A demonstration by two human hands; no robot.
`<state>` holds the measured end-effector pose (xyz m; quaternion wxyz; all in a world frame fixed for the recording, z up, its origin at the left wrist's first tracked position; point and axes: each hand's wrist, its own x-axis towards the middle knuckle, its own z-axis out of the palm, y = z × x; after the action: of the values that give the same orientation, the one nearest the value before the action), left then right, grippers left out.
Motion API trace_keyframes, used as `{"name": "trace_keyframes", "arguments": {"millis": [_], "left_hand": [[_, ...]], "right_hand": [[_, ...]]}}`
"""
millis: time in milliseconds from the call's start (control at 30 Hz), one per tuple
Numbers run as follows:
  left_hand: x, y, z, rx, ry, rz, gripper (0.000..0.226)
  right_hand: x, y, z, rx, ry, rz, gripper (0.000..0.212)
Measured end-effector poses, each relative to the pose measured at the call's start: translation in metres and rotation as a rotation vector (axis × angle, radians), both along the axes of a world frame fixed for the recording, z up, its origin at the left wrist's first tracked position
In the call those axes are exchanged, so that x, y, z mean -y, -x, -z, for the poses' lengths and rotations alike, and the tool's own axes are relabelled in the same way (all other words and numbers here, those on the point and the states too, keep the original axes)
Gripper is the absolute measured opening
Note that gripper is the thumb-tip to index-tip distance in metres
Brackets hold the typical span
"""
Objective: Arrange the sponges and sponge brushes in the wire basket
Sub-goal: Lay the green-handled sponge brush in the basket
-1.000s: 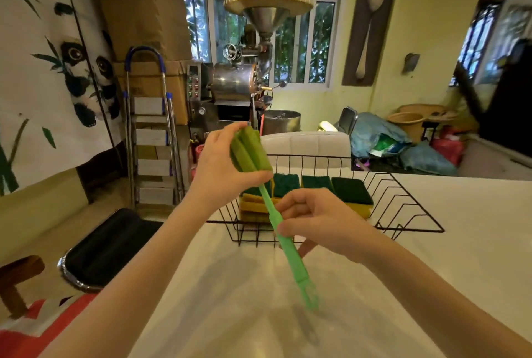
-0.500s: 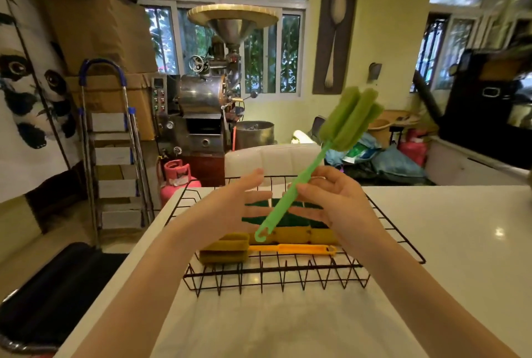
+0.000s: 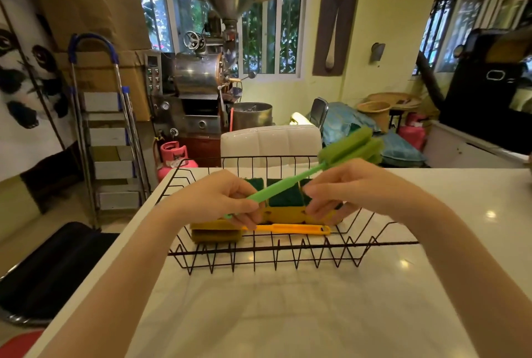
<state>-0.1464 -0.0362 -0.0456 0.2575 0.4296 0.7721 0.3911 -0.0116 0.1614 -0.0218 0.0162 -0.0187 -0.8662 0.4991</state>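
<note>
Holding the green brush [image 3: 290, 184] above the wire basket [image 3: 288, 251], the left hand [image 3: 218, 199] pinches the handle's end while the right hand [image 3: 354, 190] hovers with fingers loosely curled, apparently not gripping. Dropped carelessly, its foam head could overhang the rim or knock the orange brush [image 3: 288, 228] and sponges [image 3: 285, 199].

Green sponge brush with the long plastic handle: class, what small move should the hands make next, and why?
Probably lower the green sponge brush flat into the black wire basket, beside the orange-handled brush. Left hand pinches its handle end, right hand is near the shaft, and it hangs tilted above the sponges.
</note>
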Motion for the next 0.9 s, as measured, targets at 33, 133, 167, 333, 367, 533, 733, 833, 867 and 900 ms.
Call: {"name": "trace_keyframes", "arguments": {"millis": [33, 133, 167, 333, 367, 533, 733, 833, 867, 900], "left_hand": [[0.003, 0.004, 0.001, -0.010, 0.043, 0.019, 0.014], [0.014, 0.013, 0.002, 0.010, 0.144, 0.070, 0.015], [0.017, 0.015, 0.002, 0.030, 0.163, 0.079, 0.016], [0.026, 0.021, 0.003, 0.087, 0.205, 0.108, 0.020], [0.026, 0.021, 0.004, 0.087, 0.222, 0.108, 0.019], [0.014, 0.018, 0.011, -0.336, 0.330, 0.084, 0.023], [-0.002, 0.006, 0.020, -0.413, 0.294, 0.099, 0.027], [-0.009, -0.001, 0.023, -0.380, 0.362, 0.161, 0.018], [-0.012, -0.003, 0.025, -0.370, 0.380, 0.178, 0.019], [-0.015, -0.005, 0.026, -0.351, 0.400, 0.181, 0.022]], "right_hand": [[-0.007, -0.007, -0.006, -0.052, -0.002, -0.035, 0.027], [-0.025, -0.017, -0.014, -0.295, -0.140, -0.027, 0.045], [-0.029, -0.016, -0.013, -0.305, -0.281, -0.011, 0.053], [-0.040, 0.001, 0.010, -0.033, -0.459, -0.018, 0.052], [-0.041, 0.003, 0.012, -0.015, -0.454, -0.020, 0.048], [-0.045, 0.010, 0.021, 0.073, -0.486, -0.007, 0.040], [-0.041, 0.016, 0.028, 0.212, -0.639, -0.035, 0.038], [-0.038, 0.017, 0.030, 0.264, -0.695, -0.037, 0.037], [-0.037, 0.018, 0.032, 0.268, -0.702, -0.042, 0.035], [-0.036, 0.019, 0.034, 0.278, -0.716, -0.042, 0.033]]}}
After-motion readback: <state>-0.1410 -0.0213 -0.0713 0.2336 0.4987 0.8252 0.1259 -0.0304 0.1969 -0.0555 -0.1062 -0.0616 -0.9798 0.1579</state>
